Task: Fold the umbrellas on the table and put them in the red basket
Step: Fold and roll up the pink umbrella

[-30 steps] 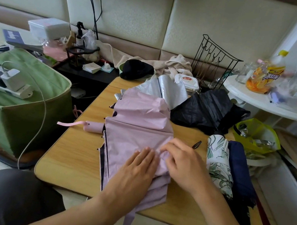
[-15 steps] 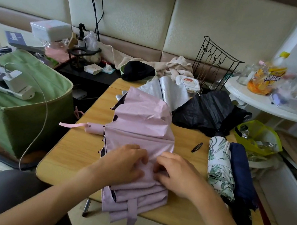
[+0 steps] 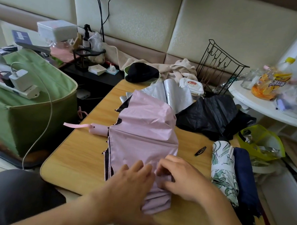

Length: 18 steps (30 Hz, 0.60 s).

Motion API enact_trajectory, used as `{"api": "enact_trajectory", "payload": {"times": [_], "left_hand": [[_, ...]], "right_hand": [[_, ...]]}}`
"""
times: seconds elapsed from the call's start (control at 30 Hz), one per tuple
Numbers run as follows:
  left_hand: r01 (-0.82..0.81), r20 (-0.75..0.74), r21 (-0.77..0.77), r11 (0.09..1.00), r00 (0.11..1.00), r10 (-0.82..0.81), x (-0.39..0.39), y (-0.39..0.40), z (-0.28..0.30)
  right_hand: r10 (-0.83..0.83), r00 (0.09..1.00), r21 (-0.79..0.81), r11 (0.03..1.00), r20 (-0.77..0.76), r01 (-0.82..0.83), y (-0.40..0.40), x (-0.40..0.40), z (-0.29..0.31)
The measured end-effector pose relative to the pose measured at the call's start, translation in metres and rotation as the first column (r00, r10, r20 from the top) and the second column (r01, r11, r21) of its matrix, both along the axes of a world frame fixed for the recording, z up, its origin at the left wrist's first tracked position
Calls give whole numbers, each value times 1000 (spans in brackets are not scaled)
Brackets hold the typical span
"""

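Wooden bench (image 3: 83, 152) is pretty cluttered. Your left hand (image 3: 129, 189) lies flat, fingers straight, on the pink umbrella (image 3: 144, 131); your right hand (image 3: 182, 178) pinches its folds near the right edge.

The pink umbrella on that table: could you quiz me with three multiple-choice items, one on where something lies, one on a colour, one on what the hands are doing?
1. The pink umbrella's handle points toward the table's: A left edge, B right edge, C near edge.
2. The umbrella beside the leaf-print umbrella is: A red, B navy, C yellow.
3. The right hand is: A idle, B pinching pink fabric, C holding the hair clip.

A: the handle sticks out left.
B: the navy umbrella lies alongside.
B: its fingers curl into the folds while the left hand lies flat on them.
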State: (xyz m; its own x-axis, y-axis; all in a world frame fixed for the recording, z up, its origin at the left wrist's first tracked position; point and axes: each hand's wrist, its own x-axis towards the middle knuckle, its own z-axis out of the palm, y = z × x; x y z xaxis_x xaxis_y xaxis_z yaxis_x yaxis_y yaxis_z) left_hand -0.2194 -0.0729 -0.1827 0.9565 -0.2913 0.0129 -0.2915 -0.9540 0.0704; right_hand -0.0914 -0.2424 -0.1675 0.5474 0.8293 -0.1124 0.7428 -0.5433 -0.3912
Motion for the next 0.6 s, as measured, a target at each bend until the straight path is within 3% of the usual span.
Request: {"api": "enact_trajectory", "payload": {"times": [0.13,0.2,0.37,0.47,0.6], "left_hand": [[-27,-86,238,971,995,48,-12,-18,-3],[-44,-117,256,966,990,76,-12,-24,3],[51,-58,333,942,998,-34,-9,-16,22],[37,-222,172,984,975,2,4,-8,35],[-143,-290,-153,978,952,94,35,24,52]], "right_hand": [[8,1000,-40,999,-7,-8,-1,-1,7],[12,1000,-59,998,-21,-13,-3,-3,11],[-9,998,-108,994,-67,2,-9,-3,14],[-12,993,-135,991,-116,-4,-14,-3,13],[43,987,-244,966,-153,-80,-18,-3,14]]}}
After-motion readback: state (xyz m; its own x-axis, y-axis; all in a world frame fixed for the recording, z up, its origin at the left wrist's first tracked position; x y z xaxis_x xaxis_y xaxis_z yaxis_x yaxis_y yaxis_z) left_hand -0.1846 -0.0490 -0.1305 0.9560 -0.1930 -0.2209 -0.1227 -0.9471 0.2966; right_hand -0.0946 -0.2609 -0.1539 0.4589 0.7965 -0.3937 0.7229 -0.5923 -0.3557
